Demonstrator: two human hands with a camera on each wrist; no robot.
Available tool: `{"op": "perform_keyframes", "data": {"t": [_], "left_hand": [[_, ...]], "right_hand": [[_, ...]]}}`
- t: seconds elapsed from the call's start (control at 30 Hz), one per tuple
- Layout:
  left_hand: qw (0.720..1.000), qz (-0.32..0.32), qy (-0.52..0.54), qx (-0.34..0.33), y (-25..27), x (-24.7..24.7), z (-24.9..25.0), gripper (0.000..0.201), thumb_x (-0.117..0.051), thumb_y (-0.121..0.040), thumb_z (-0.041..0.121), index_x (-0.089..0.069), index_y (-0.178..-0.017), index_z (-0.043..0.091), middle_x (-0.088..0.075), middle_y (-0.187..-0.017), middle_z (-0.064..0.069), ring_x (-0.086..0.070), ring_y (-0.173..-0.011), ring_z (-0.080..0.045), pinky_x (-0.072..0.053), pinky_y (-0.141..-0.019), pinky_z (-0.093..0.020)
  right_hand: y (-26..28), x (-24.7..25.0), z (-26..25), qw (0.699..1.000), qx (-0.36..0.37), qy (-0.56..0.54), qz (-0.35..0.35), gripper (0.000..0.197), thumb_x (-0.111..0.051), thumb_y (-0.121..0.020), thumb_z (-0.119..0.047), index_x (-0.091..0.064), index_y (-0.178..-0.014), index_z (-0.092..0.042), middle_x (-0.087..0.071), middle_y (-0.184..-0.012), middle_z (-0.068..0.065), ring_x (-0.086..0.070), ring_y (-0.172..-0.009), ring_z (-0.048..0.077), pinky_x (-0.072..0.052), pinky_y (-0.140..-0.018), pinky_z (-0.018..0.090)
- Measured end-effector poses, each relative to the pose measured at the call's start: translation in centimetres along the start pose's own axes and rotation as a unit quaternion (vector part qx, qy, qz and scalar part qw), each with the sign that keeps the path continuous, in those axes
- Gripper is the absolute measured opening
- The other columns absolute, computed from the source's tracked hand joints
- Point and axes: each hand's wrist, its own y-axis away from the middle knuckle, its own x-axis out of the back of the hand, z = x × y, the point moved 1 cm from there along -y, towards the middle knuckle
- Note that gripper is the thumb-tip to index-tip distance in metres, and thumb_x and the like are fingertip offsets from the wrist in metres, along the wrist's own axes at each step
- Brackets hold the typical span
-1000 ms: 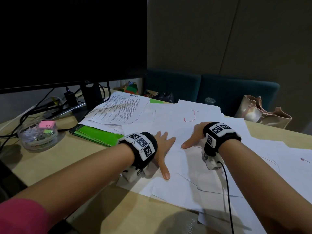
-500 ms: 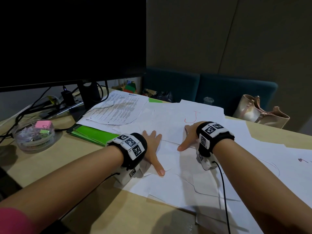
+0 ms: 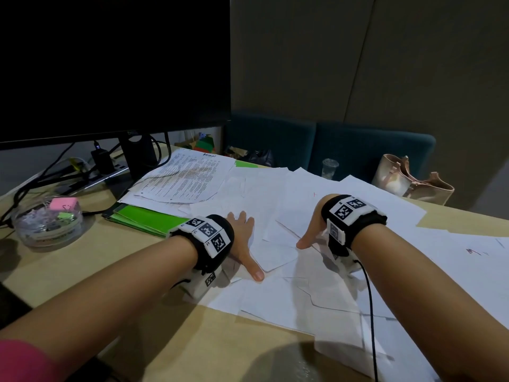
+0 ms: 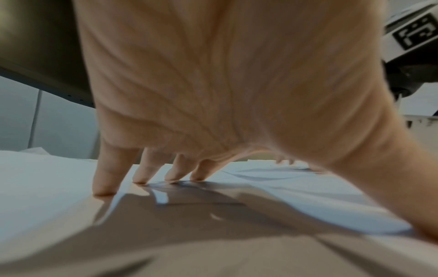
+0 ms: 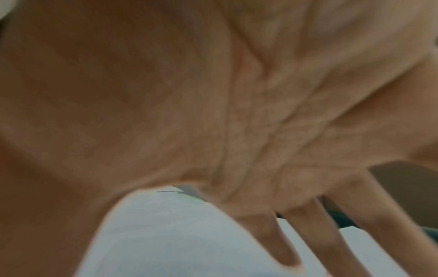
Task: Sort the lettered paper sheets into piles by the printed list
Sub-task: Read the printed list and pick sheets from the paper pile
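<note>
Many white paper sheets (image 3: 275,288) lie overlapping across the wooden desk (image 3: 82,268). My left hand (image 3: 243,236) lies flat on them with fingers spread and the thumb stretched toward me. In the left wrist view its fingertips (image 4: 104,189) press on paper. My right hand (image 3: 314,227) also rests flat on the sheets, thumb pointing left; the right wrist view is blurred, with straight fingers (image 5: 284,243) over white paper. A small red stroke (image 3: 315,193) shows just beyond the right hand. The printed list (image 3: 187,177) lies at the back left. Neither hand holds anything.
A dark monitor (image 3: 110,64) stands at back left with cables under it. Green folders (image 3: 143,220) lie beside the list, and a clear bowl of clips (image 3: 46,219) sits far left. A sheet with a dark red mark (image 3: 473,252) lies right. Bags (image 3: 413,177) and a cup (image 3: 329,166) stand behind.
Both hands have slid a little over the sheets, the right one slightly rightward. The red J seen beyond the right hand earlier is now almost wholly hidden.
</note>
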Motion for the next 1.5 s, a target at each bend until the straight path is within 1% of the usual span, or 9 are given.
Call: {"op": "perform_keyframes", "data": {"t": [0.1, 0.17, 0.23, 0.53, 0.73, 0.93, 1.1, 1.3, 1.5], "left_hand": [[1.000, -0.001, 0.008, 0.003, 0.0, -0.1, -0.1, 0.141, -0.072, -0.050, 0.079, 0.003, -0.152, 0.016, 0.008, -0.160, -0.005, 0.001, -0.147, -0.032, -0.017, -0.114, -0.053], [1.000, -0.006, 0.011, 0.001, 0.0, -0.2, -0.1, 0.143, -0.072, -0.050, 0.079, 0.006, -0.152, 0.016, 0.012, -0.160, -0.006, 0.004, -0.147, -0.033, -0.015, -0.115, -0.053], [1.000, -0.007, 0.015, -0.006, 0.2, -0.1, 0.0, 0.140, -0.072, -0.055, 0.076, 0.008, -0.152, 0.016, 0.013, -0.160, -0.007, 0.006, -0.147, -0.033, -0.014, -0.115, -0.053], [0.998, -0.021, 0.025, -0.062, 0.4, 0.4, 0.3, 0.132, -0.075, -0.061, 0.068, 0.011, -0.152, 0.025, 0.015, -0.160, 0.005, 0.014, -0.146, -0.029, -0.007, -0.116, -0.057], [0.995, -0.031, -0.001, -0.092, 0.5, 1.3, 1.3, 0.128, -0.079, -0.063, 0.059, 0.010, -0.152, 0.031, 0.014, -0.159, 0.015, 0.013, -0.147, -0.022, -0.010, -0.116, -0.058], [0.991, -0.044, -0.003, -0.125, 0.1, 1.9, 1.9, 0.132, -0.084, -0.059, 0.056, 0.010, -0.150, 0.038, 0.010, -0.160, 0.014, 0.006, -0.148, -0.018, -0.009, -0.119, -0.050], [0.993, -0.008, 0.034, -0.117, 0.8, 1.9, 1.7, 0.128, -0.083, -0.065, 0.049, 0.005, -0.153, 0.020, 0.005, -0.161, 0.000, -0.002, -0.148, -0.019, -0.010, -0.119, -0.041], [0.978, 0.073, 0.193, 0.018, 0.8, 2.0, -0.7, 0.084, -0.077, -0.077, 0.040, -0.033, -0.143, 0.010, -0.041, -0.137, -0.009, -0.049, -0.120, -0.026, -0.043, -0.098, -0.033], [0.861, 0.071, 0.495, 0.088, 0.2, 1.8, -1.5, 0.005, -0.056, -0.093, 0.005, -0.052, -0.094, 0.004, -0.055, -0.085, -0.011, -0.057, -0.072, -0.022, -0.054, -0.080, -0.034]], "right_hand": [[-1.6, 0.0, -1.6, 0.998, 0.037, 0.028, 0.044, 0.097, -0.074, -0.051, -0.074, -0.053, -0.128, -0.019, -0.061, -0.123, 0.002, -0.057, -0.115, 0.025, -0.046, -0.095, 0.038], [-2.8, -0.1, -3.2, 0.995, 0.085, 0.039, 0.025, 0.122, -0.067, -0.051, -0.081, -0.017, -0.150, -0.031, -0.021, -0.157, 0.003, -0.026, -0.142, 0.029, -0.028, -0.111, 0.048], [-3.8, -0.2, -4.4, 0.991, 0.127, 0.040, 0.003, 0.123, -0.063, -0.054, -0.083, 0.000, -0.150, -0.039, 0.001, -0.160, 0.000, -0.009, -0.147, 0.028, -0.016, -0.115, 0.050], [-4.4, -0.8, -3.4, 0.992, 0.114, 0.038, -0.023, 0.112, -0.063, -0.058, -0.081, -0.008, -0.149, -0.044, -0.020, -0.157, -0.009, -0.030, -0.140, 0.020, -0.030, -0.104, 0.036], [-3.6, 0.1, -2.2, 0.992, 0.085, 0.087, -0.038, 0.104, -0.064, -0.066, -0.074, -0.018, -0.149, -0.032, -0.038, -0.148, 0.002, -0.042, -0.130, 0.028, -0.037, -0.102, 0.043], [-3.8, -0.9, -2.4, 0.992, 0.107, 0.070, -0.011, 0.116, -0.063, -0.056, -0.081, -0.006, -0.149, -0.042, -0.012, -0.158, -0.003, -0.024, -0.142, 0.027, -0.029, -0.111, 0.050], [-3.9, -1.2, -1.8, 0.991, 0.115, 0.064, 0.004, 0.110, -0.062, -0.062, -0.078, -0.008, -0.150, -0.041, -0.017, -0.158, -0.004, -0.028, -0.141, 0.025, -0.031, -0.111, 0.044], [-4.0, -1.0, -1.8, 0.992, 0.112, 0.062, 0.006, 0.116, -0.062, -0.055, -0.082, -0.011, -0.150, -0.038, -0.025, -0.154, -0.004, -0.034, -0.137, 0.026, -0.035, -0.108, 0.046], [-4.3, -1.0, -2.0, 0.991, 0.111, 0.072, 0.002, 0.126, -0.060, -0.040, -0.085, -0.014, -0.149, -0.040, -0.029, -0.153, -0.004, -0.036, -0.135, 0.025, -0.036, -0.107, 0.046]]}}
